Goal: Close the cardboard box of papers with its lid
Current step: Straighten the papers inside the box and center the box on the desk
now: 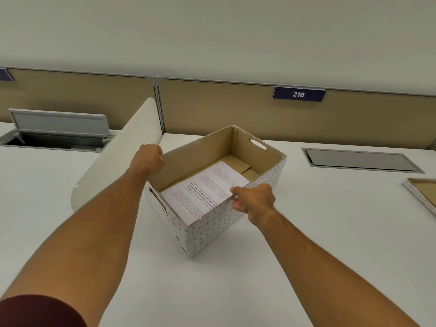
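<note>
A dark blue sign on the partition reads "216" in white. The top sheet of the papers carries printed paragraphs, some in bold, but the words are too small to read.

The cardboard box, white outside with small pink marks, stands open and turned at an angle on the white desk, with the papers lying flat inside on its brown floor. A handle slot is cut in its far wall. The lid lies well apart at the right edge of the view, inside up and mostly cut off.

The left hand is curled into a closed grip on the box's far-left rim, fingers hidden behind the knuckles. The right hand pinches the near-right rim, thumb inside, fingers outside. Both forearms are stretched forward; a maroon sleeve shows at the lower left. A white curved divider stands just behind the left hand.
</note>
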A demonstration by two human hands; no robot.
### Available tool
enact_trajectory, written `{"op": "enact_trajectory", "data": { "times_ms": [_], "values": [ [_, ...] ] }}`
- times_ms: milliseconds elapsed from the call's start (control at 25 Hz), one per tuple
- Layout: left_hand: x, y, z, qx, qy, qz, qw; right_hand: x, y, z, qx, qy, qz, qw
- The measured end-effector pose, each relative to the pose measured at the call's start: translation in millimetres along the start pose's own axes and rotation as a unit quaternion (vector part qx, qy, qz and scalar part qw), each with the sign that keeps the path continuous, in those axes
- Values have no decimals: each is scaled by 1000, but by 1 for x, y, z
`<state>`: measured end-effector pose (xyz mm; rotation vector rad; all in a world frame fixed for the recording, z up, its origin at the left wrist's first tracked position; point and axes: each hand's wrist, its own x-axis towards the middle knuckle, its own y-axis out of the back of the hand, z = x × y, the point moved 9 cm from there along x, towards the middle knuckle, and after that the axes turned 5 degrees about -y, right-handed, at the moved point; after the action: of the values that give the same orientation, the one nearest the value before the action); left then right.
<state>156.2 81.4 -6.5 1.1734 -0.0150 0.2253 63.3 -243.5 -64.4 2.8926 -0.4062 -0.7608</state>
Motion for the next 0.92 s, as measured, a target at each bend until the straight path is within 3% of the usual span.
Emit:
{"op": "enact_trajectory", "data": {
  "times_ms": [240,560,920],
  "values": [
    [22,7,-7,-57,24,-30,998,7,-6,3,66,-62,-30,995],
    [12,-2,12,-75,46,-172,981,25,24,-9,-45,-52,28,997],
    [-23,-13,42,-72,31,-202,976,24,70,-19,-123,-54,24,991]
  ]
}}
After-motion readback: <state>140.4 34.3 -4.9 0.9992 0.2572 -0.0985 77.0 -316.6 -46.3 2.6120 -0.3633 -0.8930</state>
